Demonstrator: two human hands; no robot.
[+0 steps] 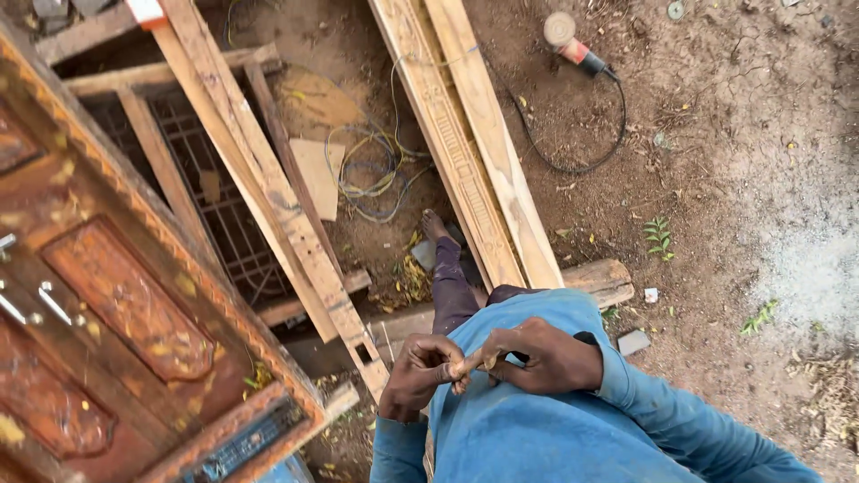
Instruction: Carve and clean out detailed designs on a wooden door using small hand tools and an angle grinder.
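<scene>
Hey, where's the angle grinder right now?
In the head view the angle grinder lies on the bare dirt at the top, right of the long planks, its black cord looping down toward them.

outdoor carpentry yard | carved wooden door (116, 304) left | planks (474, 134) on dirt ground (716, 179) | angle grinder (573, 45) far

Two hands (420, 371); one carved door (116, 304); one grinder (573, 45).
</scene>
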